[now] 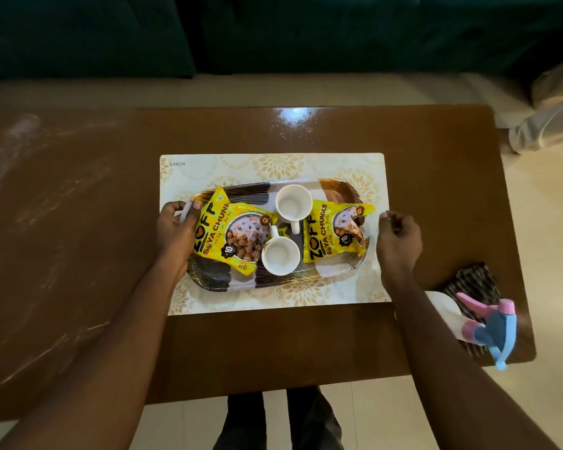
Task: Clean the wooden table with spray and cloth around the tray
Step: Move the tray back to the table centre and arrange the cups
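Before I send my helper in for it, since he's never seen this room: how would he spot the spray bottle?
Find the brown wooden table with the patterned tray on a placemat. At the table's near right corner, a spray bottle lies on a dark striped cloth. Its pink and blue trigger head is the only such colour there.

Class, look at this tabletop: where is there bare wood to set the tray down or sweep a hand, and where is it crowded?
Bare wood: the wide stretch left of the placemat, the strip beyond it, and the strip between it and the near edge. Crowded: the tray, full of cups and packets, and the near right corner, where the spray bottle lies on the cloth.
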